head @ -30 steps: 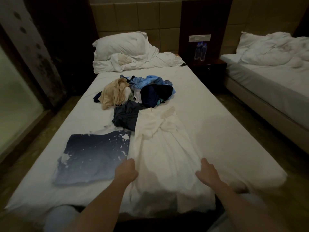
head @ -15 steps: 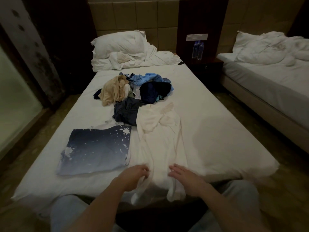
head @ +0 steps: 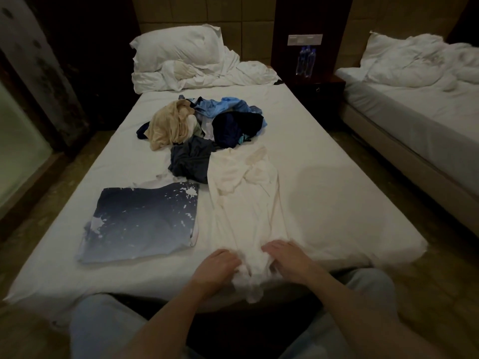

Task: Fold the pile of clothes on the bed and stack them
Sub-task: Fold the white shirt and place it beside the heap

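Observation:
A white garment lies lengthwise down the bed, bunched narrow at the near edge. My left hand grips its hem from the left and my right hand holds it from the right, the two close together. A folded dark blue shirt with white splatter lies flat to the left. Behind the garment sits the unfolded pile: a beige piece, a light blue piece, dark navy pieces and a grey-blue one.
A pillow and a crumpled duvet lie at the head of the bed. A dark nightstand with two water bottles stands to the right, and a second bed beyond it. My knees are against the bed's near edge.
My hands have come together from the garment's wide sides to its middle, gathering the hem into a narrow bunch at the near edge.

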A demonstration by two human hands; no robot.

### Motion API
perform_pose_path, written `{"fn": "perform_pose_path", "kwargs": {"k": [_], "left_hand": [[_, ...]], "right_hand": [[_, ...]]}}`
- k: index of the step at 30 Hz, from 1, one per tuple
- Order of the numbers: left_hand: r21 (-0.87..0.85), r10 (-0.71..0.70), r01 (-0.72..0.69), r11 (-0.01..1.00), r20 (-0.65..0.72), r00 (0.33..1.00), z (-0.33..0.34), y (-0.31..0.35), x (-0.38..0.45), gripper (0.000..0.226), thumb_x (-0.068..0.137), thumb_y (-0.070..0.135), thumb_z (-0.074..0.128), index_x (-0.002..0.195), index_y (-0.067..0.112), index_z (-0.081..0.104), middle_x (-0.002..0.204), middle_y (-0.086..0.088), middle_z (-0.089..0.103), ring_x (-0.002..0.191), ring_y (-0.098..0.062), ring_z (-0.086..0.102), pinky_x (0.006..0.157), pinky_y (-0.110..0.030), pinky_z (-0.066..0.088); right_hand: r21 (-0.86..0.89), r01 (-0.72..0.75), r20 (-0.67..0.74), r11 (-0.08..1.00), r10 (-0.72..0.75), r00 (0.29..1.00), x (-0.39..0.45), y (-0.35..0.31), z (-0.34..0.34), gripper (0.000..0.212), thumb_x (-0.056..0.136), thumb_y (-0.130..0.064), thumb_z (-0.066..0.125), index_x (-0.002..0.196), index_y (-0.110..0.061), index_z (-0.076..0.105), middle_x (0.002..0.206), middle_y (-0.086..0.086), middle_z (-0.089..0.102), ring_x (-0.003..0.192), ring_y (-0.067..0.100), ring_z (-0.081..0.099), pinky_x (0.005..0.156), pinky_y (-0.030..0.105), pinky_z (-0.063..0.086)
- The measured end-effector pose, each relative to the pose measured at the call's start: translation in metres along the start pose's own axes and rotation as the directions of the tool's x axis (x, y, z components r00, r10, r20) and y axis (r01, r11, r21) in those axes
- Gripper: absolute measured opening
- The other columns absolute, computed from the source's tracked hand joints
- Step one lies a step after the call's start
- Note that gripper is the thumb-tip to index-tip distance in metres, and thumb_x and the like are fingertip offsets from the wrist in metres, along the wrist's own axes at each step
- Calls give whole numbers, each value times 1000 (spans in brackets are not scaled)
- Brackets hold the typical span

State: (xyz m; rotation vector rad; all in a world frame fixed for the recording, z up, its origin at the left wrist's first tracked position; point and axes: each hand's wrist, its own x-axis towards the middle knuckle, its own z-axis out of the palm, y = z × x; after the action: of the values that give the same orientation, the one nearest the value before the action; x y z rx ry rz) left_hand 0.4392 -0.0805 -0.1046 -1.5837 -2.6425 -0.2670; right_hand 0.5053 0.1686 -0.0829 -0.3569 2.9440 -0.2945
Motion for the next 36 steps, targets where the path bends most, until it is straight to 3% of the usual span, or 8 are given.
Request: {"fn": "perform_pose_path", "kwargs": {"k": [3, 6, 14, 17, 22, 31, 33, 36], "left_hand": [[-373, -430, 392, 841, -22, 902, -15, -3, 11, 20, 102, 25, 44, 114, 20, 59, 107, -3, 69, 93, -21, 66, 86, -30, 49], [-674, -659, 503, 542, 31, 752, -42, -9, 27, 19, 108, 27, 31, 118, 17, 44, 98, -8, 63, 83, -19, 60, 77, -36, 50], [-802, -643, 461, 381, 129, 755, -98, -76, 53, 18, 96, 34, 62, 93, 16, 63, 85, 4, 68, 78, -15, 64, 65, -20, 50], [-851, -694, 451, 268, 154, 703, -109, -105, 75, 36, 101, 38, 53, 73, 16, 57, 71, 5, 60, 71, -14, 57, 59, -18, 43], [-927, -831, 373, -45, 241, 501, -119, -162, 146, 43, 103, 50, 40, 91, 21, 70, 99, -1, 71, 95, -20, 66, 87, -38, 53], [-824, -871, 518, 228, 65, 487, -75, -286, 257, 48, 104, 41, 40, 68, 11, 47, 65, -3, 46, 65, -18, 47, 57, -33, 32], [-621, -844, 686, 379, 72, 532, -50, -310, 273, 48, 104, 41, 38, 108, 3, 65, 103, -18, 62, 102, -32, 59, 80, -39, 45], [-283, -830, 847, 451, 216, 514, -26, -326, 288, 64, 103, 47, 40, 150, 5, 33, 148, -20, 34, 138, -37, 31, 109, -42, 32]], "right_hand": [[430, -175, -84, 886, 232, 969, 11, 7, -17, 43, 100, -25, 49, 142, -20, 41, 130, 7, 61, 117, 28, 60, 97, 36, 45], [723, -210, -85, 658, 387, 918, 26, 3, -38, 28, 101, -31, 52, 127, -23, 47, 120, -2, 61, 108, 17, 56, 91, 31, 41], [985, -134, 27, 105, 679, 734, 85, 19, -89, 23, 94, -36, 62, 93, -14, 69, 99, 5, 70, 91, 22, 64, 84, 35, 52], [980, -164, 39, 116, 687, 725, 124, 43, -95, 53, 77, -61, 64, 102, -15, 74, 111, 9, 71, 100, 27, 67, 94, 46, 54], [933, -122, -140, 339, 653, 744, 183, 58, -145, 42, 101, -43, 47, 90, -10, 70, 92, 5, 72, 86, 20, 64, 79, 37, 50], [845, -254, -151, 471, 665, 731, 323, 156, -138, 40, 104, -41, 40, 117, -13, 64, 114, 7, 66, 107, 27, 59, 91, 39, 47], [692, -506, -40, 515, 727, 685, 345, 174, -117, 44, 100, -47, 43, 122, -12, 59, 127, 15, 57, 119, 35, 50, 100, 43, 42], [597, -607, 13, 524, 751, 660, 360, 185, -99, 68, 93, -52, 56, 142, -9, 38, 142, 13, 45, 131, 35, 39, 103, 43, 36]]}}
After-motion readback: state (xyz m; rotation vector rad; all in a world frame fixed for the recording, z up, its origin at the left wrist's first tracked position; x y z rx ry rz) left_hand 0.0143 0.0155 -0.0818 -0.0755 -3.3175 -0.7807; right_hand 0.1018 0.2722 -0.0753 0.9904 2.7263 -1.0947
